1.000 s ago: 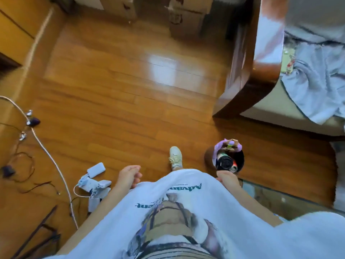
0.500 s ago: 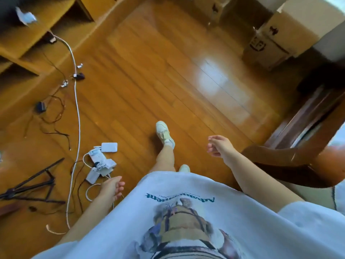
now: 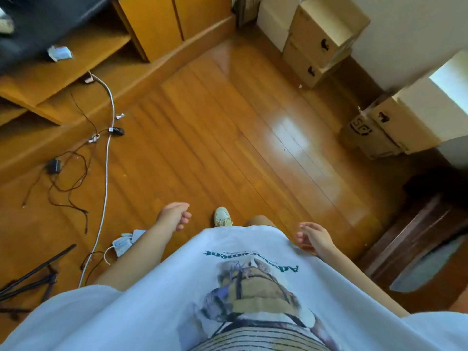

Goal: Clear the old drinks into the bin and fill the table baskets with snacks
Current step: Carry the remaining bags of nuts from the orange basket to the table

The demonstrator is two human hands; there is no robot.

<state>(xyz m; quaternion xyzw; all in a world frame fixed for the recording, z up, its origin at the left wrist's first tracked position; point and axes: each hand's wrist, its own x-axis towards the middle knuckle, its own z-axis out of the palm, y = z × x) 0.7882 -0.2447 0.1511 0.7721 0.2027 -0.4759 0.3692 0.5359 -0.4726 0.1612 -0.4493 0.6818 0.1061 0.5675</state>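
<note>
No bin, drinks, baskets or snacks show in the head view now. My left hand (image 3: 174, 216) hangs over the wooden floor with loosely curled fingers and holds nothing. My right hand (image 3: 314, 236) hangs beside my white shirt, fingers relaxed, also holding nothing. One pale shoe (image 3: 222, 217) steps forward between the two hands.
Cardboard boxes (image 3: 321, 39) stand along the far wall, with more boxes (image 3: 379, 133) at the right. A white cable (image 3: 107, 153), black wires (image 3: 68, 173) and a power strip (image 3: 124, 243) lie on the floor at left. A wooden cabinet (image 3: 152, 24) stands at the back; dark wooden furniture (image 3: 415, 239) at right.
The view has swung left, away from the bin with the drinks, which has left the frame. Both hands stay free of objects as I walk; boxes and the cabinet came into view.
</note>
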